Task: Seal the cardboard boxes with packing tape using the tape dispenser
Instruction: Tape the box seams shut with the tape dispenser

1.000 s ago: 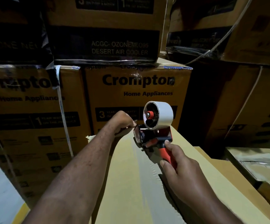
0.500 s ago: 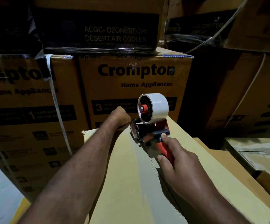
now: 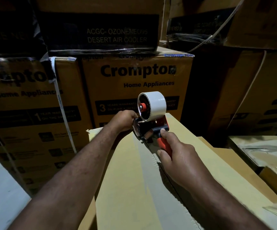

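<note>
From the head camera, your right hand [image 3: 181,156] is wrapped around the red handle of the tape dispenser [image 3: 152,128], thumb up on the black part above the grip. The dispenser sits at the far end of the cardboard box [image 3: 118,196] in front of you, its mouth down near the centre seam and the white tape roll [image 3: 156,103] standing upright above it. Your left hand [image 3: 124,121] is curled tight just beside the dispenser's front, at the box's far edge. Its fingers are hidden, so you cannot tell from here whether it pinches the tape end or only braces on the cardboard.

A pale strip of tape [image 3: 149,180] appears to lie along the top of the box towards you, though the dim light makes its edges hard to read. Printed cartons [image 3: 134,83] are stacked close behind the box, and another box [image 3: 259,150] with shiny film sits to your right.

Judging by this, you are starting or anchoring a run at the far edge. The risks:
- If the tape end is not pressed down over the edge, it may lift when you pull.
- Tilting the dispenser could let the strip wander off the seam or wrinkle.
- Your left fingers are close to the cutter blade; a sudden tug could nick them.
- The stacked cartons leave little room behind, so the dispenser may bump them.
</note>
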The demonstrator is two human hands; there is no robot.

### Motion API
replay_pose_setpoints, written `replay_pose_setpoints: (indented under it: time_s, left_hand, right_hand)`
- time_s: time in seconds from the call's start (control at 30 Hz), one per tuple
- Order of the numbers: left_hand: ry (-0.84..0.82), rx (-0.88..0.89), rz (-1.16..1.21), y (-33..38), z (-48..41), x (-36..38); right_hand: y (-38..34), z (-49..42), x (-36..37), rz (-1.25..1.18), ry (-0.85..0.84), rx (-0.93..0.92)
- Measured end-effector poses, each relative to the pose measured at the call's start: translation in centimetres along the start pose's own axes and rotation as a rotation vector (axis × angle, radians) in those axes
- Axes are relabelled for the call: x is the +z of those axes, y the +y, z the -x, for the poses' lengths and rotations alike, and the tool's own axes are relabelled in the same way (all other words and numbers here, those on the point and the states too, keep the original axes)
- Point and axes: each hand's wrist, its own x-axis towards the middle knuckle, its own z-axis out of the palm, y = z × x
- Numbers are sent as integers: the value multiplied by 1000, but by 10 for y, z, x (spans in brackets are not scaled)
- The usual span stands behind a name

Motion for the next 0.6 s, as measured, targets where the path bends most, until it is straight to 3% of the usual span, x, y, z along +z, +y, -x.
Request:
replay_pose_setpoints:
  time_s: [0.23, 0.6]
  left_hand:
    - [-67, -124, -15, 11, 0, -4]
    - [-44, -116, -94, 18, 15, -2]
  right_hand:
    - [-5, 11, -7, 66, -13, 20]
    - [-1, 72, -34, 106, -52, 55]
